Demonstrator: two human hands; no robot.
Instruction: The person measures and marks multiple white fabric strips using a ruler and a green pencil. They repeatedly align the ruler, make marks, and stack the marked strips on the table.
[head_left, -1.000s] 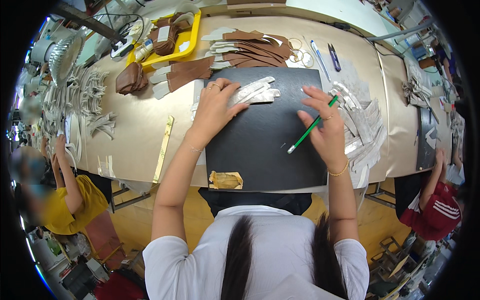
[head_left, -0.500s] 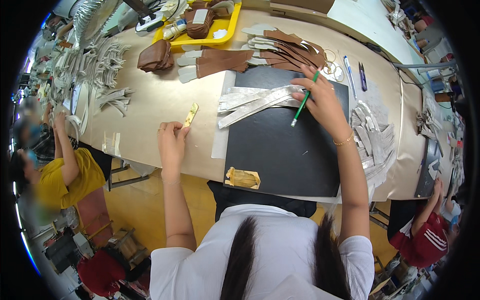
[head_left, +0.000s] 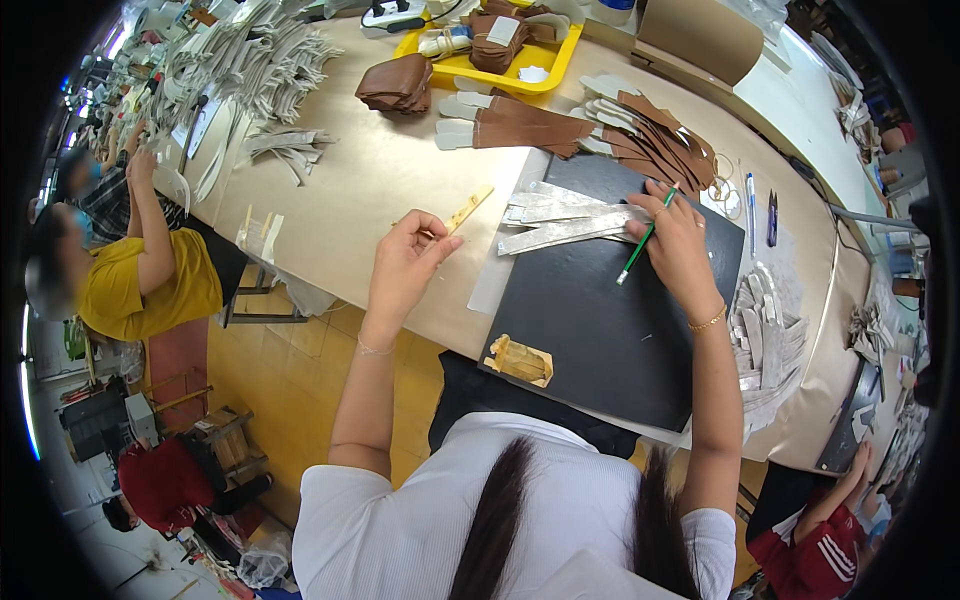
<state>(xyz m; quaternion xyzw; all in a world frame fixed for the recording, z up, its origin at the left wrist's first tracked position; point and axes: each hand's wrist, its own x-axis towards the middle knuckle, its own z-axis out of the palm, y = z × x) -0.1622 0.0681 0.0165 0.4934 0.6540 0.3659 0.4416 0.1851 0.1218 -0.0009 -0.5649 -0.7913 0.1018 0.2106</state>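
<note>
A flat yellowish stick [head_left: 472,207] with darker marks is pinched in my left hand [head_left: 408,255], its far end slanting up to the right over the table. My right hand [head_left: 675,245] has a green pencil [head_left: 634,260] tucked between its fingers, the eraser end pointing down-left. The fingertips of that hand rest at the right ends of several silvery-grey strips [head_left: 560,225], which lie overlapping and fanned across a black board [head_left: 600,330]. Whether the fingers also grip a strip cannot be made out.
Brown pieces with pale ends [head_left: 535,125] lie beyond the board, near a brown stack [head_left: 395,85] and yellow tray [head_left: 550,82]. Right of the board are a pen [head_left: 752,207], dark snips [head_left: 772,220] and more silvery strips [head_left: 765,335]. A person in yellow [head_left: 150,285] sits left.
The view has turned, shifting the table's things rightward in the picture. My left hand has brought the stick closer to the strips and tilted it. My right hand stays at the strips with the pencil.
</note>
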